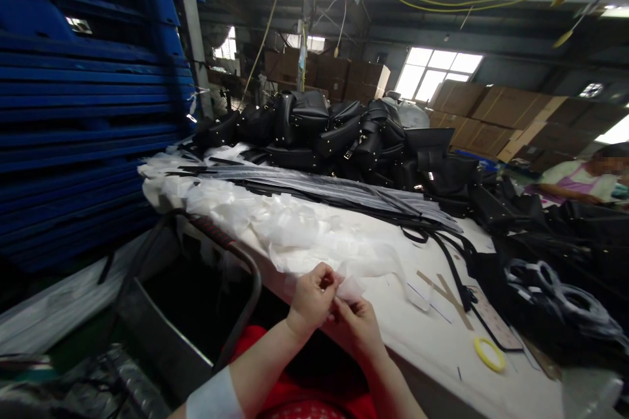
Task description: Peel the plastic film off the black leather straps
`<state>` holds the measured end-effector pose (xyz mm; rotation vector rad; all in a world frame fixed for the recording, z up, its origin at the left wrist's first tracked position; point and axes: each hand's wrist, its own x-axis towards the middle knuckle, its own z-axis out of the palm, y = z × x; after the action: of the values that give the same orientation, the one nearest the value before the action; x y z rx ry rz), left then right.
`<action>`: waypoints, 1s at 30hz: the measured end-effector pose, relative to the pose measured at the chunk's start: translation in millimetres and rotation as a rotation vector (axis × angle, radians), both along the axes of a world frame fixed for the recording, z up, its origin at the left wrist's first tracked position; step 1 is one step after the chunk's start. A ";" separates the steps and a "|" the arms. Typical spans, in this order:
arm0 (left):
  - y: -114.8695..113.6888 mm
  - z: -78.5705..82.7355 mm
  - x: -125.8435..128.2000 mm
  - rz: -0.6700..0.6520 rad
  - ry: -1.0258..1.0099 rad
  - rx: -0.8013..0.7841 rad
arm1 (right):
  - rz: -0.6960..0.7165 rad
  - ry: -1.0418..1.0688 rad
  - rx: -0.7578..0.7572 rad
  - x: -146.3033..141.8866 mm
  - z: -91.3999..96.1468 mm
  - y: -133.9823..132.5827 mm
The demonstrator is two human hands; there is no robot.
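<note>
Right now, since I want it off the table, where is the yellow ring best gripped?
Probably by its rim, from above. The yellow ring lies flat on the white table with its centre open, so one finger can hook inside while the thumb presses outside.

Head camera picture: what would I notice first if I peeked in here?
A big heap of shiny black leather bags fills the far middle of the white table. A tall stack of blue plastic pallets towers on the left. At the near edge, the left hand and right hand pinch a small see-through white piece between their fingers.
</note>
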<state>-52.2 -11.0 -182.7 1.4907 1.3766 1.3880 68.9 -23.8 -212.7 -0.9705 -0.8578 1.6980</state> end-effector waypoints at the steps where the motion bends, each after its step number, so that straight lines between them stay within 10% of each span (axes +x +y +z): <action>1: 1.2 -0.4 0.0 0.005 0.019 -0.001 | -0.005 -0.016 0.004 -0.2 1.9 -0.1; 30: -4.1 22.6 -19.0 -0.473 0.094 0.006 | 0.115 -0.318 0.289 11.7 20.5 7.7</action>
<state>-71.1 -15.1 -160.1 1.7624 0.9823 1.0335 80.6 -16.0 -192.2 -1.0199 -1.3504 1.4798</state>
